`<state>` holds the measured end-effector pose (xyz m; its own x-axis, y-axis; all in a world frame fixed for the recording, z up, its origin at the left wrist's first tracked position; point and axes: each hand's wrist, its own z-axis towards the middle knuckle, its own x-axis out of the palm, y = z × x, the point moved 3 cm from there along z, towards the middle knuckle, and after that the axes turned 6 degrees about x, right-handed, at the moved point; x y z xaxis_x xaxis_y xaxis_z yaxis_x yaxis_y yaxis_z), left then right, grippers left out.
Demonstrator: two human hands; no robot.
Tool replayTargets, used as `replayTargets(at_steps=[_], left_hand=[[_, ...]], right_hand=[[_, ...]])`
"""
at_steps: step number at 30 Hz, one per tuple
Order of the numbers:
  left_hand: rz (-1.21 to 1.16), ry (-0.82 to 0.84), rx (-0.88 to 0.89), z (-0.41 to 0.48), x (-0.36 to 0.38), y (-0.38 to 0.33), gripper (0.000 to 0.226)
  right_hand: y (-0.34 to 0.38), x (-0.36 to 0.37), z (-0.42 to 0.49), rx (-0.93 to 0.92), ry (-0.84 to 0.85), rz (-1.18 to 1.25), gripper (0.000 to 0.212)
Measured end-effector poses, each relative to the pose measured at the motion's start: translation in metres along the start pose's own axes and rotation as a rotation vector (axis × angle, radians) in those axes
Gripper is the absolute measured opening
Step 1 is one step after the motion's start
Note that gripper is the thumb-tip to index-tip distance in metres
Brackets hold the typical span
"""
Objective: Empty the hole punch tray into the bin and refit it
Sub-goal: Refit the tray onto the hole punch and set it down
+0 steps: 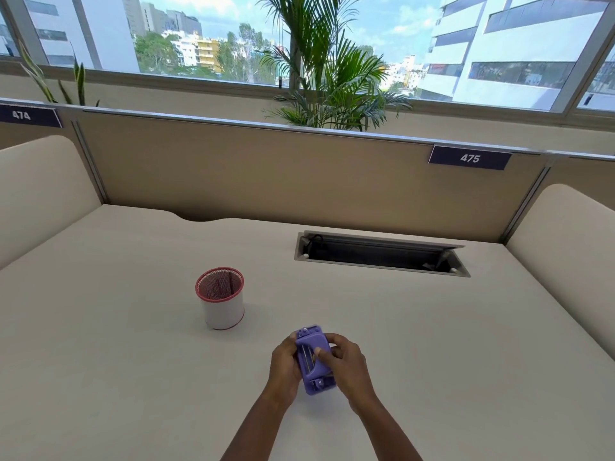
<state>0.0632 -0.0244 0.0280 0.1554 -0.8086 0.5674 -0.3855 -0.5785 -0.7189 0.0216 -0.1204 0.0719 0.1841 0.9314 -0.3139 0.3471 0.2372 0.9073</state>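
Beige office desk (pixel 432 327) below a window: both hands clasp a purple hole punch (pixel 314 361), left hand (pixel 285 367) and right hand (pixel 344 362) closed on its sides, long axis pointing away. Ahead and left stands the red-rimmed mesh bin (pixel 221 299), nearer the left hand.

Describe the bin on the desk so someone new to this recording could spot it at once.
Start at the pale desk and its dark cable slot near the far edge. Nearer the person and left of that slot stands the bin, a small upright cylinder, alone, ahead-left of the purple hole punch held in both hands. Its red mesh rim and white wall set it apart.
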Motion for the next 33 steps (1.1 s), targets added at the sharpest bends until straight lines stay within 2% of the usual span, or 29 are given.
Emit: replayTargets(at_steps=[5, 9, 10, 13, 15, 21, 23, 28, 33], left_hand=[[0.070, -0.071, 0.019, 0.004, 0.002, 0.001, 0.027], [-0.001, -0.162, 0.028, 0.009, -0.001, -0.003, 0.025], [-0.011, -0.166, 0.037, 0.010, -0.002, -0.005, 0.025], [-0.032, -0.154, 0.053, 0.013, -0.001, -0.007, 0.026], [-0.028, -0.160, 0.048, 0.014, -0.001, -0.006, 0.026], [-0.014, -0.135, 0.064, 0.009, 0.003, -0.006, 0.026], [-0.003, -0.068, 0.078, 0.004, 0.007, -0.009, 0.027], [0.230, 0.146, 0.090, -0.010, 0.010, -0.007, 0.027], [0.282, 0.038, 0.074, -0.014, 0.009, -0.006, 0.028]], right_hand=[[0.000, -0.002, 0.001, -0.026, -0.057, 0.006, 0.020], [-0.010, -0.014, 0.005, 0.000, -0.170, -0.046, 0.023], [-0.014, -0.016, 0.005, 0.050, -0.129, -0.043, 0.022], [-0.023, -0.010, 0.001, 0.243, 0.167, 0.142, 0.019], [-0.025, -0.008, -0.001, 0.293, 0.252, 0.251, 0.020], [-0.032, -0.010, 0.005, 0.281, 0.166, 0.323, 0.025], [-0.034, -0.010, 0.006, 0.313, 0.165, 0.399, 0.026], [-0.033, -0.014, 0.009, 0.376, 0.190, 0.620, 0.030], [-0.030, -0.021, 0.007, 0.313, 0.191, 0.481, 0.030]])
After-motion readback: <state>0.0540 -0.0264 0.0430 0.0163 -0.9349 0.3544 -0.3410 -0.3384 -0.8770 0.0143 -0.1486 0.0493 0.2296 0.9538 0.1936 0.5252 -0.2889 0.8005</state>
